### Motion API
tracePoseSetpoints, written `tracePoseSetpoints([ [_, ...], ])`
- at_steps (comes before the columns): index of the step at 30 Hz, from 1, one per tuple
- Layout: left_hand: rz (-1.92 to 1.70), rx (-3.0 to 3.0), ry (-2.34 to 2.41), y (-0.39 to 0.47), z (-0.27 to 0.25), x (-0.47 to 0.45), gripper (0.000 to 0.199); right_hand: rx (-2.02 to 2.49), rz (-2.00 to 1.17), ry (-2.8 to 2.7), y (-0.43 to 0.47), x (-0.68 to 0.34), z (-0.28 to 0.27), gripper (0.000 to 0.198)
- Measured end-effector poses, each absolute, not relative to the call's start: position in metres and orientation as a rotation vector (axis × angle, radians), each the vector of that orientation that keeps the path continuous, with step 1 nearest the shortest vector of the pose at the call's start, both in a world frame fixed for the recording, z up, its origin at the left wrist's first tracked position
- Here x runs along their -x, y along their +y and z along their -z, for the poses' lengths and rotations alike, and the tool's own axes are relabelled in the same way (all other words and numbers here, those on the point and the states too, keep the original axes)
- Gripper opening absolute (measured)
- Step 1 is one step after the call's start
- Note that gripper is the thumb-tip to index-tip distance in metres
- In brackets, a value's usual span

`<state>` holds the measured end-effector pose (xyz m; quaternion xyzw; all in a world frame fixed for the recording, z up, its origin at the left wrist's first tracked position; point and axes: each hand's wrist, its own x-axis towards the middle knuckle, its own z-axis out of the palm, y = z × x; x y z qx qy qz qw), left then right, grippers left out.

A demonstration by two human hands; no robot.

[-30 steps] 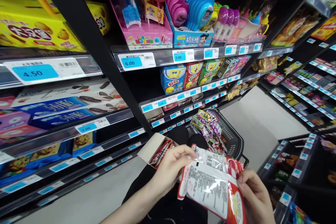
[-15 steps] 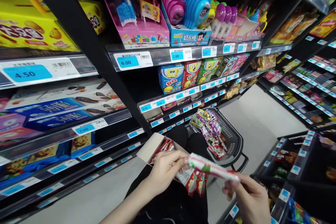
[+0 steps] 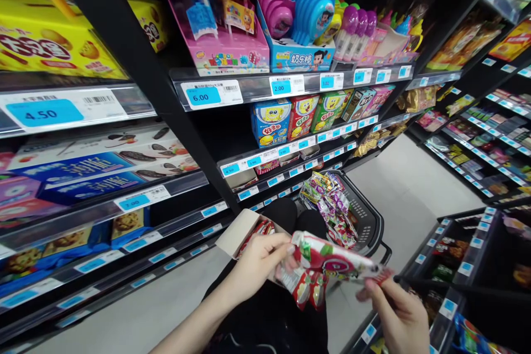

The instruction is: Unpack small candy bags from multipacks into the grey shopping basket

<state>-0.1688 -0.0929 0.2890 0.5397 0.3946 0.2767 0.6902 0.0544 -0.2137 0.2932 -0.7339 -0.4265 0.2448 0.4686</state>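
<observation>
A red and white snack packet (image 3: 336, 260) is stretched between my two hands, its printed front partly facing me. My left hand (image 3: 265, 265) pinches its left end, and my right hand (image 3: 394, 304) grips the right end with thumb and fingers. Below it, an open cardboard box (image 3: 238, 232) rests on my lap with red packets (image 3: 260, 232) inside. More red packets (image 3: 309, 287) show just under the held one, at the near end of the box; my left hand covers part of the box.
Beyond my knees a dark shopping basket (image 3: 369, 221) holds several colourful packets (image 3: 327, 204). Snack shelves (image 3: 257, 83) with blue price tags rise on the left and ahead. A low display rack (image 3: 452, 282) stands at right. Pale floor (image 3: 427, 177) runs between them.
The packet has turned in my hands, from a narrow edge to more of its printed front. Both hands keep hold of its ends and have barely moved.
</observation>
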Motion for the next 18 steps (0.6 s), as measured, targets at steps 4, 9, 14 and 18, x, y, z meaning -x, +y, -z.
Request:
tracePoseSetpoints([
  [4, -0.766, -1.195, 0.88, -0.089, -0.286, 0.171, 0.034, 1.497, -0.651, -1.102, -0.219, -0.059, -0.294, 0.037],
  [9, -0.767, -0.98, 0.9, -0.093, -0.278, 0.163, 0.037, 1.548, -0.818, -0.833, -0.213, -0.045, -0.289, 0.029],
  [14, -0.774, -0.973, 0.934, -0.095, -0.276, 0.156, 0.035, 1.556, -0.8, -0.658, -0.206, -0.035, -0.275, 0.052],
  [18, -0.845, -1.177, 0.912, -0.094, -0.275, 0.158, 0.022, 1.596, -0.576, -0.942, -0.209, -0.051, -0.265, 0.013],
])
